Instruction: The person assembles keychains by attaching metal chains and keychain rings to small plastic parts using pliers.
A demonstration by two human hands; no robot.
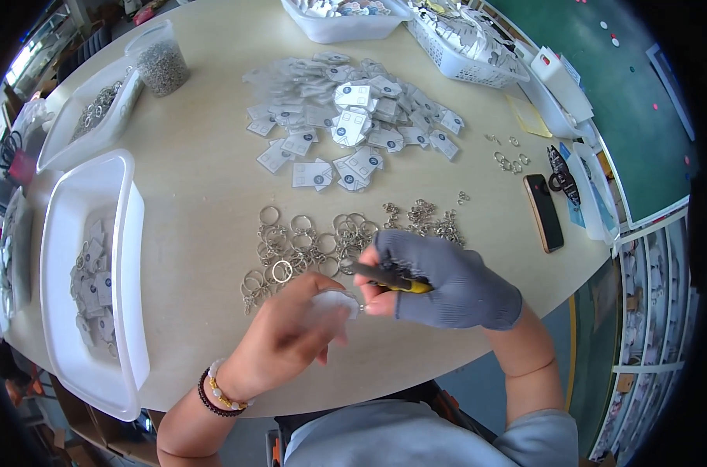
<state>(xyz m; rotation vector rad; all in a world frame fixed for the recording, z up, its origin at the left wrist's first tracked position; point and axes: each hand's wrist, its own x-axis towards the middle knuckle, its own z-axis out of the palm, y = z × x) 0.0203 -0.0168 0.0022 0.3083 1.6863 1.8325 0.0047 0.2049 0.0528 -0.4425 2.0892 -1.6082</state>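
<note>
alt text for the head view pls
The person's bare left hand holds a blurred pale piece while the gray-gloved right hand grips a black-and-yellow tool. Beyond on the pale table lie metal rings, then heaped tags; a white tub stands at left.

Table top [194, 140]: pale, smooth; rounded along the front edge.
Left side: fitted with a deep white tray [132, 257] near the front, a shallower translucent tray [129, 109] behind it, and a clear tub [149, 44] just beside the latter.
Centre: heaped with flat whitish tags [353, 124] – overlapping, spilling forward.
Forward of tags: scattered with split rings [322, 247], many overlapping; bordered at right by clustered small metal fittings [421, 214].
Right side: set with a few loose rings [517, 165], a yellow sheet [528, 117], and a phone [544, 212] – dark face up.
Far edge: lined with a white tub [345, 29] and a perforated white basket [466, 68].
</note>
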